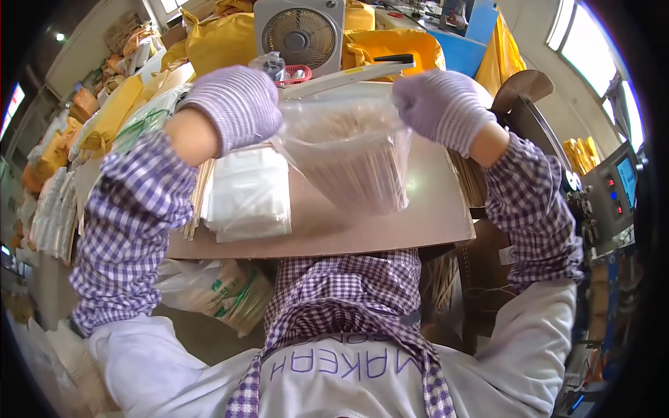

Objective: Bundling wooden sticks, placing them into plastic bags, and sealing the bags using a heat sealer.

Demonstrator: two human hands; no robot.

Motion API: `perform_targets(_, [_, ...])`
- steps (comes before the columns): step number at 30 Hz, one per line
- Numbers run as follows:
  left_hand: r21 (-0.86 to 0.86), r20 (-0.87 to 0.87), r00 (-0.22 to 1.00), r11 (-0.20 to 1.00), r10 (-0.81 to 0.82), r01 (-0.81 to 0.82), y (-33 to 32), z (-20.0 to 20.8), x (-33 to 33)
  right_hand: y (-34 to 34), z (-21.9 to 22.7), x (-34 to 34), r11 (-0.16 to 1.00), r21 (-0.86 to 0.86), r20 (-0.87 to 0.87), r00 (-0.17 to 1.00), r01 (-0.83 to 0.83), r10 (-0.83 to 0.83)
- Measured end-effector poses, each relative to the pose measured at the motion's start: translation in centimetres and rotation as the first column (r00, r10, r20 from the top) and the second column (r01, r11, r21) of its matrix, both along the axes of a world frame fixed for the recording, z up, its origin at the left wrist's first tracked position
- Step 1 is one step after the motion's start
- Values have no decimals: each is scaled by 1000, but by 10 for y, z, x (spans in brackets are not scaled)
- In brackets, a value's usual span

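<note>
A clear plastic bag [348,157] full of thin wooden sticks stands upright on the brown tabletop [327,233] in front of me. My left hand [240,108], in a lilac knitted glove, is closed on the left corner of the bag's mouth. Gripping the opposite corner, my right hand [439,104] wears a matching glove, so the mouth is stretched wide between them. Below my left hand lies a stack of flat clear bags [249,195], with loose sticks [202,198] along its left side.
Behind the bag are a heat sealer's long pale arm [348,78], a red basket [296,74] and a box fan [300,38]. Yellow sacks [219,42] pile up at the back. A control box with a screen [617,184] stands at right. Bagged sticks [230,292] sit below the table's front edge.
</note>
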State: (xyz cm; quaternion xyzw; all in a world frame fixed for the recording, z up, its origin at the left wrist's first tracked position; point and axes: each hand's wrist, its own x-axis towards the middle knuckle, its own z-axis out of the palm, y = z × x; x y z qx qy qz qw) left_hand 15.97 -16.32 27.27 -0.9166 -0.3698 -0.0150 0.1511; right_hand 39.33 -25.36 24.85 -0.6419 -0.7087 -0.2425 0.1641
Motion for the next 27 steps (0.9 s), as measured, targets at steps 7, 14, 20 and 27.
perform_targets(7, [-87,-289,952,988,97,-127,-6,16,19,-3,34,-14,934,-276,407,908,226,-100])
perform_targets(14, [-108,-333,941,989,63,-105,21,-16,16,22,2,-13,820,-449,463,877,354,-125])
perform_targets(20, [-167,892,451,904,-31,394,51,-86,-10,31,-1,21,939,-244,294,941,243,-167])
perform_targets(27, [-533,731,279,265,623,803,40,-231,65,84,-11,49,988,-134,4,997,71,-71])
